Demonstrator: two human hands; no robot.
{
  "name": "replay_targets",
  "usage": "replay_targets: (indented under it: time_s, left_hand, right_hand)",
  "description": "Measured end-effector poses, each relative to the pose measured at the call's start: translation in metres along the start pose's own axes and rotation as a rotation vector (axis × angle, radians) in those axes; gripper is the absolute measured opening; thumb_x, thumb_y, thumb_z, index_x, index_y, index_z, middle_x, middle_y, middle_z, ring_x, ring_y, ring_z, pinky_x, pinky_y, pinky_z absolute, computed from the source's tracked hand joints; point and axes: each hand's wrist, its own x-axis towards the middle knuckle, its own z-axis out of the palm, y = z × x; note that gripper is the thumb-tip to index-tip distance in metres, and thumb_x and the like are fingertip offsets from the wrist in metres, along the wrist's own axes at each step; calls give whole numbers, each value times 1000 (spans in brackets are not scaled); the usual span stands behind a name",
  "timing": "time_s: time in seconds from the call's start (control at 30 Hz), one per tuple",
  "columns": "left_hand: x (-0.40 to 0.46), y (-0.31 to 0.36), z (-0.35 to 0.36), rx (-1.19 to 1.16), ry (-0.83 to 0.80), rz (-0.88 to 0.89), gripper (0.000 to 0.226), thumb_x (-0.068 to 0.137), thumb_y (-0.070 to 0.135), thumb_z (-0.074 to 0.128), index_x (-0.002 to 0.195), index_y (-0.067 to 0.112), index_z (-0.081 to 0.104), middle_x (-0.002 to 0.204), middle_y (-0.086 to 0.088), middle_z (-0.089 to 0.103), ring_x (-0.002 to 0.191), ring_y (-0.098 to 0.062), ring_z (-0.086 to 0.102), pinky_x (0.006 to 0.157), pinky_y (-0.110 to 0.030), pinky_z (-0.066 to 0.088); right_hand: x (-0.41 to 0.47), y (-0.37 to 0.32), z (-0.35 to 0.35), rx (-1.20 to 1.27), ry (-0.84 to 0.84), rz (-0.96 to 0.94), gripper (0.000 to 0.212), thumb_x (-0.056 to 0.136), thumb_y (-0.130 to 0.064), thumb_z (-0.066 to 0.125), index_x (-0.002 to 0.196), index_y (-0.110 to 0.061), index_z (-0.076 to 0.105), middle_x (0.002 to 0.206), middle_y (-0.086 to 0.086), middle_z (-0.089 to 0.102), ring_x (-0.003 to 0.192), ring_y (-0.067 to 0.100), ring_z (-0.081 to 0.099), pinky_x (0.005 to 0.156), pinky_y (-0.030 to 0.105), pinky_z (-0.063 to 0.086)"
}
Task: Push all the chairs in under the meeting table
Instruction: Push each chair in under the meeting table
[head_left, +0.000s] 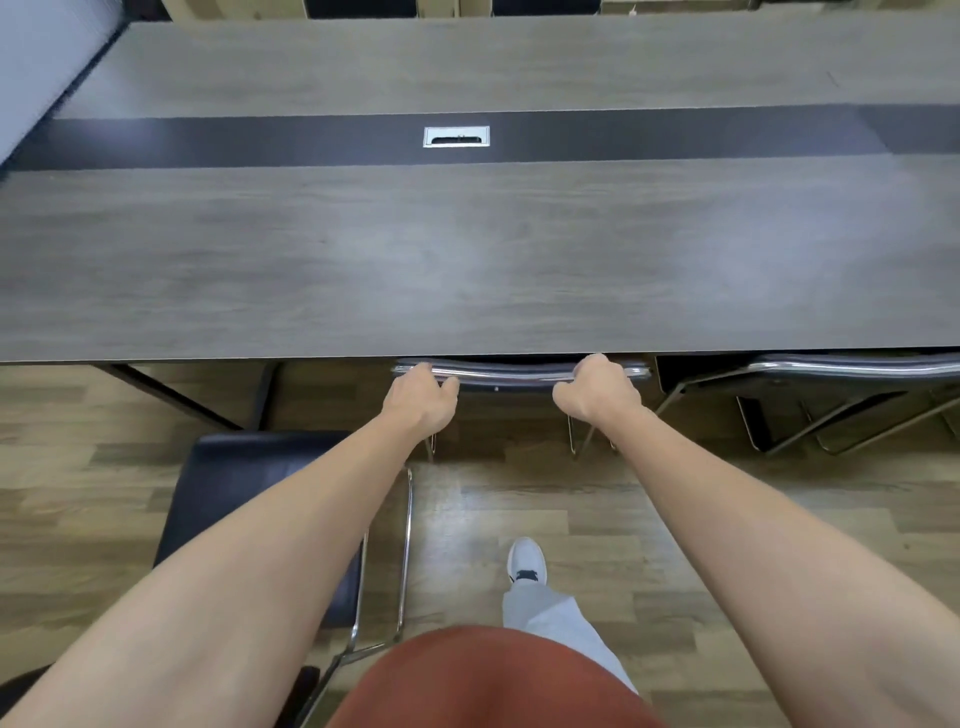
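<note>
Grey wood-grain worktop (467, 260), long and rectangular, matte, crossed lengthwise by a dark inlay strip (260, 143) with a silver cable grommet (456, 136) set in it. Wood-plank laminate floor (519, 499) below. Middle chair (519, 375) tucked under near edge of worktop; only its curved chrome top rail showing. Left hand (418, 400) and right hand (597, 389) both curled around that rail, well apart. Right chair (831, 384), chrome frame, black back, also against the edge. Left chair (249, 519), black padded seat, chrome tube legs, standing out on the floor, clear of the worktop.
</note>
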Motion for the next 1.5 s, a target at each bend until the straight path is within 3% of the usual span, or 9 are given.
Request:
replay_targets:
  time_s: [0.2, 0.33, 0.47, 0.67, 0.9, 1.17, 1.33, 1.5]
  left_hand:
    - [-38, -53, -12, 21, 11, 51, 51, 102, 36, 46, 145, 8, 45, 140, -11, 57, 129, -31, 52, 102, -35, 40]
    - [-61, -91, -16, 53, 22, 71, 49, 102, 34, 45, 144, 7, 45, 138, -12, 57, 127, -32, 52, 101, -35, 41]
    - [-84, -117, -17, 79, 15, 117, 51, 103, 31, 43, 149, 9, 40, 145, -12, 52, 134, -31, 47, 107, -37, 38]
    - [-111, -140, -19, 63, 30, 160, 47, 103, 28, 42, 148, 14, 45, 147, -7, 52, 137, -28, 45, 109, -36, 37]
    - [-137, -154, -34, 86, 98, 220, 46, 103, 30, 41, 146, 14, 47, 148, -7, 51, 137, -28, 44, 110, -38, 37]
    - [-189, -219, -57, 321, 134, 249, 43, 104, 30, 39, 143, 18, 50, 140, -8, 57, 127, -33, 52, 104, -42, 42]
    - [-228, -266, -62, 377, 167, 232, 41, 103, 31, 39, 137, 16, 56, 134, -10, 62, 121, -34, 56, 99, -42, 44]
    - [-265, -303, -61, 374, 163, 214, 39, 102, 31, 40, 131, 15, 59, 132, -10, 62, 118, -34, 57, 98, -42, 45]
  right_hand:
    - [-53, -7, 33, 3, 38, 31, 39, 85, -20, 57, 123, -11, 59, 125, 13, 62, 113, 35, 59, 85, 32, 43]
    - [-87, -9, 58, 9, 76, 32, 36, 86, -19, 53, 120, -12, 62, 121, 14, 64, 109, 36, 60, 82, 32, 42]
    - [-119, -9, 78, -1, 80, 18, 22, 85, -19, 51, 101, -11, 64, 108, 14, 66, 88, 34, 56, 76, 30, 40]
    - [-157, -13, 92, -8, 101, 13, 31, 88, -21, 50, 115, -10, 61, 117, 13, 64, 107, 35, 59, 82, 33, 43]
    - [-196, -13, 99, -11, 158, -54, 38, 92, -29, 52, 124, -11, 58, 122, 11, 64, 110, 32, 60, 85, 35, 45]
    - [-265, 0, 128, -60, 178, -198, 48, 96, -28, 45, 141, -12, 49, 131, 12, 61, 117, 32, 58, 96, 39, 47]
    - [-309, 8, 157, -95, 202, -276, 47, 98, -28, 44, 141, -10, 48, 140, 9, 55, 126, 29, 51, 101, 37, 41]
    - [-345, 4, 183, -75, 183, -289, 46, 99, -31, 43, 139, -9, 49, 134, 11, 57, 122, 30, 53, 96, 38, 43]
